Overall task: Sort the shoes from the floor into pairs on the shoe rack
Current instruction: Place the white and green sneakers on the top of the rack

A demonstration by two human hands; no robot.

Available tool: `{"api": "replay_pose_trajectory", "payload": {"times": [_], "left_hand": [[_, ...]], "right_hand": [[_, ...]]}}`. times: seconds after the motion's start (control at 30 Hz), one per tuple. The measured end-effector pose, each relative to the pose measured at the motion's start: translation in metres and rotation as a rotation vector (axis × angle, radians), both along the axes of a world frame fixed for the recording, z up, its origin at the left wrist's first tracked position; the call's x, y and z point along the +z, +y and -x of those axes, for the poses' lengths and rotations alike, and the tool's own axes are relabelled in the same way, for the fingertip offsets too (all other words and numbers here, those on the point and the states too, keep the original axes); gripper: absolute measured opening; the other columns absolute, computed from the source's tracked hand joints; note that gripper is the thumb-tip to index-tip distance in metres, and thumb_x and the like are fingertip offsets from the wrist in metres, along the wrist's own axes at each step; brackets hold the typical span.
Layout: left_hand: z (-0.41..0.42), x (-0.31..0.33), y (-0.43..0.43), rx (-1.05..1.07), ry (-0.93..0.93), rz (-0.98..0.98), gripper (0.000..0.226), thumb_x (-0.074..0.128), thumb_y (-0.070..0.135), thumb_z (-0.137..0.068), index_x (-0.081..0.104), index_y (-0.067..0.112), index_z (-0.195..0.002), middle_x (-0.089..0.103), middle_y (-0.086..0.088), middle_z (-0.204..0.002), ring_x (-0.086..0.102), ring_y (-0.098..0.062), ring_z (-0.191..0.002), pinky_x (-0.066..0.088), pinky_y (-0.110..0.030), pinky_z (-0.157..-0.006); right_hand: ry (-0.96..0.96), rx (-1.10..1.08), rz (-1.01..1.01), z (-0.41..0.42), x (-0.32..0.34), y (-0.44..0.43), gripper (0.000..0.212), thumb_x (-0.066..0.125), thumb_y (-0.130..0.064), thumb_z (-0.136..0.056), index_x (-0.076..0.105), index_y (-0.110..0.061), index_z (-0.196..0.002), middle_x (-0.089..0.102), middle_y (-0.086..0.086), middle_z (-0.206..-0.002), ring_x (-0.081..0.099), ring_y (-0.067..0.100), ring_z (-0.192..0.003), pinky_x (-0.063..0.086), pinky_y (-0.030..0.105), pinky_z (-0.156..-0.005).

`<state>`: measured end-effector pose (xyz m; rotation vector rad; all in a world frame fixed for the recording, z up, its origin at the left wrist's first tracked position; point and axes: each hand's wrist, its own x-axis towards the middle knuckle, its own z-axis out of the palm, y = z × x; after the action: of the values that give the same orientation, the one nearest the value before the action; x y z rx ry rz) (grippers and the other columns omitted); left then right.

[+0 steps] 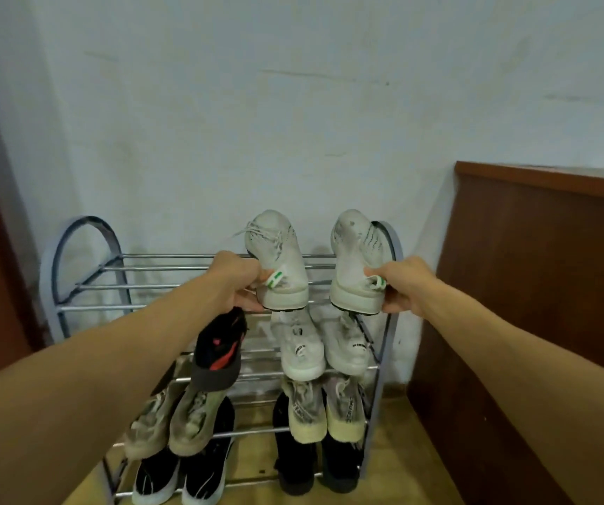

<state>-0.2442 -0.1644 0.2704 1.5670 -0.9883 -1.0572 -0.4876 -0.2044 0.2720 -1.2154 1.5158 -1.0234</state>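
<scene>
Both arms out front. Left hand (237,282) wrapped round the heel of a pale grey-white knit sneaker w/ green-and-white heel tab (277,262), toe pointing at the wall, laces loose up top. Right hand (404,286) clamped on the heel of its twin, the second pale knit sneaker w/ dark zigzag marks on the side (355,264). Both shoes sit on the right half of the top tier of the grey metal-bar shoe rack w/ arched side frames (85,271), side by side, a gap btwn them, soles grubby at the edges. Tier below: white sneaker pair (324,349) on the right, black shoe w/ red trim (220,353) on the left, tilted. Lower: beige pairs (309,413), then black pairs at the bottom (180,479). Brown wooden panel (533,286) to the right, scuffed white wall (256,122) behind.
</scene>
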Motion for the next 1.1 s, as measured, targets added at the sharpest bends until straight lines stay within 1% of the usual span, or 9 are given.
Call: {"api": "replay_pose_trajectory", "payload": {"times": [0.13,0.3,0.47,0.6,0.7,0.8,0.9,1.0,1.1], "left_hand": [[0.002,-0.006,-0.034,-0.023,-0.069,-0.032,0.005,0.067,-0.004,-0.081,0.064,-0.006,-0.085,0.06,-0.01,-0.068,0.065,-0.028,-0.048,0.054,-0.037,-0.038],[0.016,-0.015,-0.06,-0.057,-0.116,-0.04,0.007,0.068,-0.004,-0.078,0.061,-0.005,-0.075,0.057,-0.013,-0.064,0.064,-0.032,-0.049,0.057,-0.046,-0.044],[0.015,-0.019,-0.065,-0.082,-0.175,-0.022,0.023,0.076,0.013,-0.077,0.059,0.001,-0.068,0.059,-0.01,-0.059,0.056,-0.017,-0.045,0.053,-0.024,-0.041],[0.016,-0.023,-0.058,-0.096,-0.137,-0.011,0.023,0.079,0.014,-0.074,0.059,0.002,-0.075,0.056,-0.01,-0.066,0.049,-0.016,-0.054,0.049,-0.026,-0.05],[0.02,-0.027,-0.054,-0.107,-0.083,-0.045,0.02,0.072,0.015,-0.081,0.063,-0.001,-0.09,0.063,-0.015,-0.08,0.055,-0.019,-0.055,0.053,-0.028,-0.051],[0.021,-0.029,-0.053,-0.094,-0.049,-0.072,0.024,0.071,0.016,-0.082,0.064,-0.001,-0.098,0.061,-0.017,-0.087,0.056,-0.02,-0.06,0.054,-0.025,-0.044],[0.021,-0.03,-0.049,-0.061,-0.007,-0.081,0.022,0.07,0.015,-0.082,0.061,0.0,-0.095,0.057,-0.017,-0.089,0.051,-0.019,-0.06,0.052,-0.025,-0.04],[0.02,-0.03,-0.044,-0.041,0.011,-0.084,0.021,0.072,0.014,-0.081,0.06,0.001,-0.092,0.056,-0.015,-0.087,0.049,-0.018,-0.059,0.052,-0.024,-0.038],[0.02,-0.028,-0.043,-0.021,0.014,-0.068,0.021,0.074,0.014,-0.08,0.062,0.001,-0.092,0.058,-0.013,-0.081,0.051,-0.018,-0.056,0.051,-0.023,-0.038]], "right_hand": [[0.003,-0.019,-0.022,-0.006,-0.004,-0.032,0.018,0.079,-0.007,-0.073,0.066,-0.001,-0.082,0.073,0.02,-0.095,0.071,0.034,-0.091,0.057,0.055,-0.078],[0.132,-0.039,0.015,-0.011,-0.015,-0.058,0.02,0.082,-0.015,-0.072,0.067,-0.003,-0.079,0.071,0.013,-0.081,0.066,0.022,-0.06,0.054,0.029,-0.041],[0.281,-0.06,0.037,-0.013,-0.017,-0.062,0.015,0.077,-0.014,-0.074,0.067,-0.004,-0.078,0.07,0.014,-0.08,0.069,0.026,-0.066,0.061,0.041,-0.061],[0.402,-0.16,0.126,-0.008,-0.013,-0.057,0.009,0.07,-0.011,-0.077,0.063,-0.005,-0.078,0.069,0.016,-0.09,0.068,0.028,-0.067,0.061,0.04,-0.066],[0.265,-0.085,0.006,-0.008,-0.013,-0.045,0.036,0.067,-0.031,-0.084,0.06,0.0,-0.101,0.067,0.016,-0.099,0.068,0.032,-0.072,0.06,0.042,-0.061],[0.121,0.044,-0.154,-0.013,-0.016,-0.03,0.054,0.062,-0.057,-0.08,0.048,-0.012,-0.106,0.057,0.011,-0.097,0.066,0.035,-0.084,0.055,0.036,-0.044],[-0.015,0.061,-0.144,-0.013,-0.02,-0.025,0.042,0.075,-0.035,-0.077,0.053,-0.011,-0.105,0.056,0.009,-0.089,0.063,0.028,-0.085,0.057,0.04,-0.04],[-0.135,-0.009,-0.11,-0.006,-0.028,-0.027,0.018,0.069,-0.006,-0.081,0.057,-0.002,-0.094,0.057,0.012,-0.087,0.062,0.028,-0.072,0.056,0.043,-0.039],[-0.22,-0.08,-0.052,-0.004,-0.031,-0.029,0.013,0.07,0.0,-0.08,0.057,-0.001,-0.08,0.061,0.015,-0.084,0.067,0.033,-0.069,0.058,0.049,-0.045]]}}
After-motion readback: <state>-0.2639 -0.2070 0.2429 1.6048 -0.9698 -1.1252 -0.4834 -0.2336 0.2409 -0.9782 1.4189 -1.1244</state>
